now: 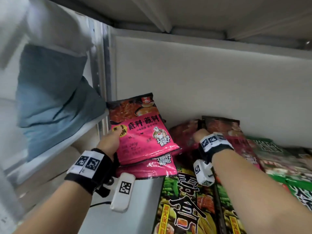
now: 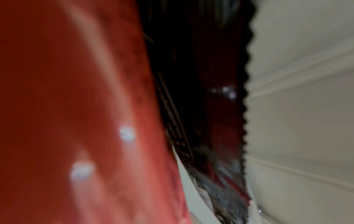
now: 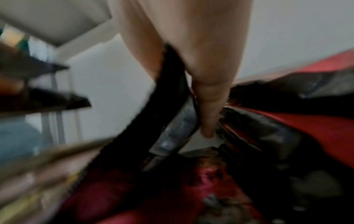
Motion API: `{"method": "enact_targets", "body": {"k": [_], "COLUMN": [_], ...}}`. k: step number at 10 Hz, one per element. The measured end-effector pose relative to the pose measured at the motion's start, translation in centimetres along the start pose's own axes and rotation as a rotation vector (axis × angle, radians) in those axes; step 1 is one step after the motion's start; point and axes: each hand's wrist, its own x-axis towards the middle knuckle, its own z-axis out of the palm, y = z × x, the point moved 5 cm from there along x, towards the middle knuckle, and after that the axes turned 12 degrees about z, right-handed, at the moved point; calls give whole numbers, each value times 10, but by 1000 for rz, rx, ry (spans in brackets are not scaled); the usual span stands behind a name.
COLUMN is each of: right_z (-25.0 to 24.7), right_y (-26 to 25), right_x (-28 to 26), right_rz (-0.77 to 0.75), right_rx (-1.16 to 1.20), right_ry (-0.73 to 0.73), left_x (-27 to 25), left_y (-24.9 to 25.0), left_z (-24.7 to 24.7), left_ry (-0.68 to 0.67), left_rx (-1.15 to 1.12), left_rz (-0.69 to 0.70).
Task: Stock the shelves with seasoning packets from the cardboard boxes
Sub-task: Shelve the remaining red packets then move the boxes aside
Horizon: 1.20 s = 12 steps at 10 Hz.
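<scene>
My left hand (image 1: 112,139) grips the lower left corner of a pink seasoning packet (image 1: 143,130), thumb on its face, and holds it tilted above the shelf's left end. A second pink packet (image 1: 152,168) lies right under it. In the left wrist view that packet (image 2: 76,106) fills the frame as a red blur. My right hand (image 1: 200,133) reaches into a pile of red packets (image 1: 236,137) at the back of the shelf. In the right wrist view its fingers (image 3: 207,106) pinch the dark edge of one packet (image 3: 172,115).
Black and green packets (image 1: 185,200) lie flat in rows at the shelf front, and green ones (image 1: 270,152) to the right. The white back wall (image 1: 202,78) and the shelf above close in the space. A blue cushion (image 1: 50,98) sits on the neighbouring shelf, left.
</scene>
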Motion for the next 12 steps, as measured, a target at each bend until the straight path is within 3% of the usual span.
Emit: {"method": "enact_targets", "body": {"k": [1,2,3,4,6,7,8,9,10,11,12], "right_z": [19,11,9,8,-19,-24,-29,-16,-5,-4,4], "right_y": [-3,-15,-27,-31,-12,-6,0,9,18,6,-1], "right_x": [-4,0,-12,-35,-28,-12,2,16,28,25,22], "right_rz": [48,50,18,-50,31,7,-1,79,159,153,132], "right_rx": [-43,180,464,601,902,865,525,171,13,-17,-212], "right_ry": [-127,-172,-334,-485,-527,-369,-82,-96,-116,-65,-38], "left_x": [6,15,17,19,31,33,35,30,25,21,16], "left_y": [-6,-7,2,18,48,51,50,40,9,-15,-22], "left_z": [5,10,23,49,108,136,150,148,146,143,142], "left_ry": [-42,-60,-85,-170,-308,-399,-522,-628,-785,-862,-850], "left_rx": [-15,7,22,-50,63,175,404,705,1101,1289,1291], "left_rz": [-37,-28,9,34,130,151,311,557,559,516,536]}}
